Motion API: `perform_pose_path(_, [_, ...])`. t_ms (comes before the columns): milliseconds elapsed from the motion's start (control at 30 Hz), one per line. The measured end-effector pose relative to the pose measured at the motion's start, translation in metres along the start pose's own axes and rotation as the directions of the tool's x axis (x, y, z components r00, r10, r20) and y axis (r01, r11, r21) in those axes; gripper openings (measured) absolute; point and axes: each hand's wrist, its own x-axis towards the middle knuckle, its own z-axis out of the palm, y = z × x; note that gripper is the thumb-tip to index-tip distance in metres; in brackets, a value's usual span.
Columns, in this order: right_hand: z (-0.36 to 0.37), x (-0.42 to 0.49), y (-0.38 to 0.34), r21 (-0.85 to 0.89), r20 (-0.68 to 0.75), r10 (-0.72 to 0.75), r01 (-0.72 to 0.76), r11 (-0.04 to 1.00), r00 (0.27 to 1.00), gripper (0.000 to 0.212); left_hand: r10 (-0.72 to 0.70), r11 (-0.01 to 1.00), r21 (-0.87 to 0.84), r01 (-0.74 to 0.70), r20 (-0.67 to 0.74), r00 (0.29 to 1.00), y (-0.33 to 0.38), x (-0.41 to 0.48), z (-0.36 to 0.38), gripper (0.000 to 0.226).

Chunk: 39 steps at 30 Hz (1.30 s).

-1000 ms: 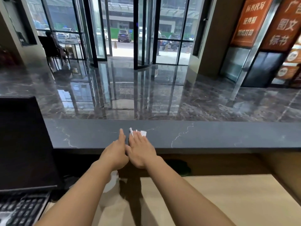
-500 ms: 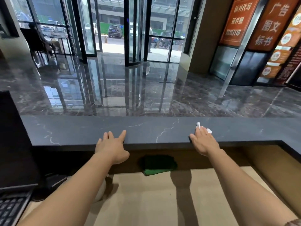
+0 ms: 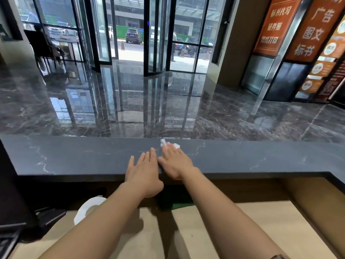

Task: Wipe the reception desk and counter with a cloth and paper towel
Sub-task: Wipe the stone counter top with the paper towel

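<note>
The dark marble counter [image 3: 74, 157] runs across the view above the pale wooden desk [image 3: 270, 230]. My right hand [image 3: 174, 161] lies flat on the counter, pressing a white paper towel [image 3: 164, 142] whose edges stick out past the fingertips. My left hand [image 3: 144, 171] rests flat on the counter right beside it, fingers together, holding nothing. A green cloth [image 3: 179, 204] lies on the desk under the counter's overhang, partly hidden by my arms.
A white paper roll [image 3: 87, 208] lies on the desk at the left, by a dark monitor base [image 3: 50, 215] and a keyboard corner [image 3: 7, 238]. The counter turns a corner at the far right [image 3: 336, 176]. Beyond it lie a glossy lobby floor and glass doors.
My right hand slid the paper towel leftward along the counter, back beside my left hand, after sweeping out to the right half a second ago. The left hand stayed on the counter.
</note>
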Motion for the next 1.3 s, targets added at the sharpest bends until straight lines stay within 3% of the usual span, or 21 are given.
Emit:
perform_pose_path(100, [-0.013,-0.017,0.069,0.040,-0.008,0.188,-0.188,0.981,0.982,0.062,0.065,0.997,0.046,-0.066,0.023,0.998,0.008,0.006,0.001,0.090])
perform_pose_path(233, [-0.019,-0.054,0.164,-0.020,-0.032,0.422,-0.423,0.906,0.906,0.062,0.201,0.975,0.080,-0.208,0.085,0.976,0.029,0.017,0.010,0.089])
perform_pose_path(433, [-0.025,-0.058,0.164,0.068,-0.029,0.591,-0.588,0.806,0.806,0.066,0.237,0.968,0.055,-0.246,0.132,0.963,0.036,0.027,0.011,0.087])
perform_pose_path(533, [-0.022,-0.037,0.123,0.130,-0.028,0.521,-0.513,0.848,0.853,0.069,0.238,0.969,0.039,-0.244,0.116,0.964,0.037,0.027,0.010,0.080])
perform_pose_path(700, [-0.012,0.020,0.036,0.145,0.042,0.204,-0.208,0.967,0.978,0.067,0.182,0.983,-0.047,-0.177,0.138,0.974,0.038,0.026,0.008,0.057])
perform_pose_path(767, [-0.014,0.031,0.018,0.134,0.093,0.090,-0.102,0.986,0.992,0.064,0.149,0.987,-0.083,-0.139,0.132,0.980,0.036,0.028,0.005,0.046])
perform_pose_path(867, [-0.018,0.030,0.025,0.061,0.095,0.030,-0.036,0.997,0.995,0.063,0.132,0.991,-0.048,-0.127,0.113,0.985,0.040,0.030,0.005,0.045])
perform_pose_path(1100, [-0.031,-0.006,0.170,0.024,0.025,0.163,-0.163,0.986,0.986,0.063,-0.023,0.990,0.139,0.022,0.007,1.000,0.090,0.034,0.006,0.049])
perform_pose_path(1300, [-0.044,-0.065,0.323,-0.004,-0.037,0.364,-0.364,0.931,0.931,0.065,0.098,0.989,0.118,-0.094,-0.034,0.995,0.171,0.042,0.020,0.056])
